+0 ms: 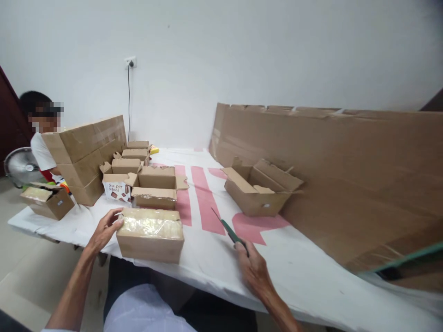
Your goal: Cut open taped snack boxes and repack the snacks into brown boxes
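Lower left of centre, my left hand (pixel 104 230) lies open, fingertips against the end of the taped carton (pixel 150 235) on the worktop's (pixel 311 267) near edge. I judge it light, stiff and slick on top: grip its bare side walls. Rightward, my right hand (pixel 254 267) is closed round a green-handled knife (pixel 228 232).

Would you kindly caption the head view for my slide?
Left hand touches a taped carton; right hand holds a green-handled knife.

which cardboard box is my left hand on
The closed, tape-topped box nearest you; your left hand touches its left end. The open boxes sit farther back. Your right hand holds a knife.
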